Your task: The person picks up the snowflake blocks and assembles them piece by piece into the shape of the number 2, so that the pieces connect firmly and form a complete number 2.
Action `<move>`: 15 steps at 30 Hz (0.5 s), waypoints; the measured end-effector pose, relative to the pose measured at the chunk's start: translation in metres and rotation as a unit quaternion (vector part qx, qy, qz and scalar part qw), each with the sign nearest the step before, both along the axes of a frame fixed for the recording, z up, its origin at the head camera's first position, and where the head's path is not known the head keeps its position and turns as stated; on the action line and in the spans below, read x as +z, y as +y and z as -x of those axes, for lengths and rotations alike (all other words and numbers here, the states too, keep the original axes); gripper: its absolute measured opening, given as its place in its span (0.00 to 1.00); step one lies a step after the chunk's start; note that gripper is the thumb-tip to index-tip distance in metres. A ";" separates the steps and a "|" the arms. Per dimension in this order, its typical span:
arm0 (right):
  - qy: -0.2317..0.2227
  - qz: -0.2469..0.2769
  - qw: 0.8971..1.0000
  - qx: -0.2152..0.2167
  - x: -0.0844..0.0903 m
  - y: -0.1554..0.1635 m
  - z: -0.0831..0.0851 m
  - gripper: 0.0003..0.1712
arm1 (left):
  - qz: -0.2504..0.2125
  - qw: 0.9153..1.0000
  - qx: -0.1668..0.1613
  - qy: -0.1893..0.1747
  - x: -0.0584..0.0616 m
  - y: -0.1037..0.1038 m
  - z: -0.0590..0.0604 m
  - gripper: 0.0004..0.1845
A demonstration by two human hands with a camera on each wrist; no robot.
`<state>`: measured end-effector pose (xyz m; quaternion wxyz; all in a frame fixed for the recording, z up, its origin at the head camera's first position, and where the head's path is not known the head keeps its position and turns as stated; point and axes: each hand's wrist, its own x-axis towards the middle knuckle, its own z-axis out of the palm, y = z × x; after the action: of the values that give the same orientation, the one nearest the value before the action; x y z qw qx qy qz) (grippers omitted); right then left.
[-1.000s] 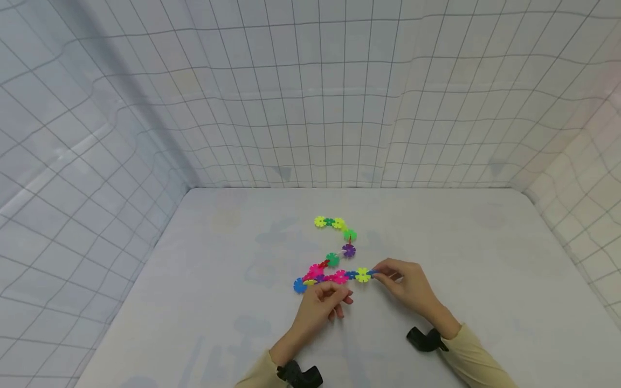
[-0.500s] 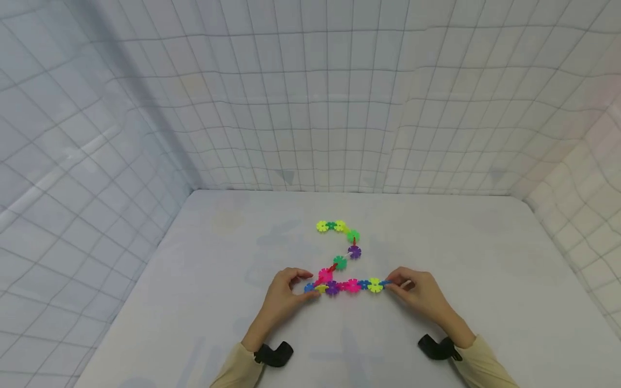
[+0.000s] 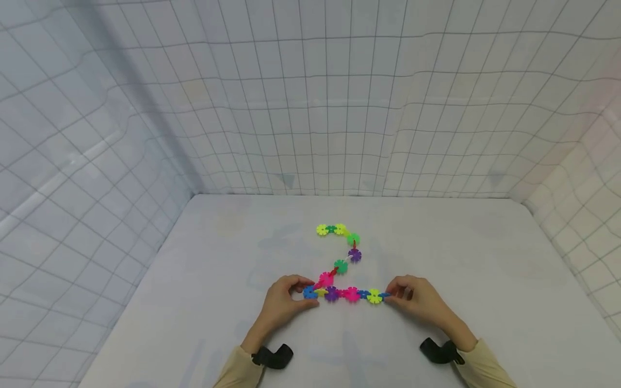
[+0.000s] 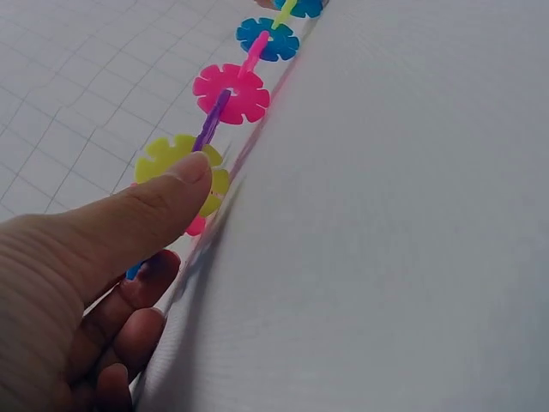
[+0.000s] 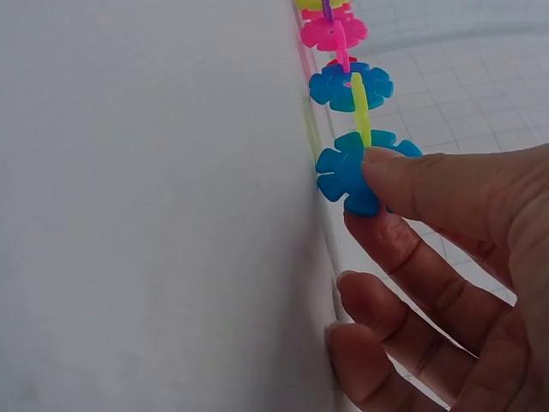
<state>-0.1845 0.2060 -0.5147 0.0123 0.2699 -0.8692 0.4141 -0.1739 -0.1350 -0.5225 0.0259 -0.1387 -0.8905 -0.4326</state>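
A chain of interlocking plastic snowflake discs (image 3: 352, 294) lies on the white surface, bent into a shape like a 2. My left hand (image 3: 283, 303) holds its lower left corner, thumb and fingers either side of a blue disc (image 3: 310, 292). From the left wrist, the thumb overlaps a yellow disc (image 4: 159, 161), with a purple and a pink disc (image 4: 244, 96) beyond. My right hand (image 3: 421, 299) pinches the blue end disc (image 5: 343, 172) of the bottom row between thumb and index finger. A yellow disc (image 3: 374, 296) joins it on the left.
The chain's upper curve runs through a green disc (image 3: 341, 266) and a purple disc (image 3: 355, 255) to a yellow end disc (image 3: 322, 230). White cloth walls with a dark grid (image 3: 349, 108) enclose the white tabletop (image 3: 461, 242) at the back and sides.
My left hand has moved left from below the bottom row to the corner blue disc. The bottom row has shifted right and straightened, my right hand still pinching its end.
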 end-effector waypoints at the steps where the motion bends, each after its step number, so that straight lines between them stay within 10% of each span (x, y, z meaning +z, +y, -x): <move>1: -0.001 0.000 1.000 0.000 0.000 0.000 0.000 0.06 | 0.000 1.000 0.001 0.002 -0.001 0.000 0.000 0.19; 15: -0.005 0.032 0.999 -0.005 -0.006 0.000 -0.001 0.08 | 0.003 1.000 0.018 0.020 -0.005 0.003 -0.001 0.19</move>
<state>-0.1837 0.2058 -0.5210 0.0190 0.2635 -0.8566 0.4433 -0.1731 -0.1317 -0.5276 0.0512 -0.1318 -0.8934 -0.4265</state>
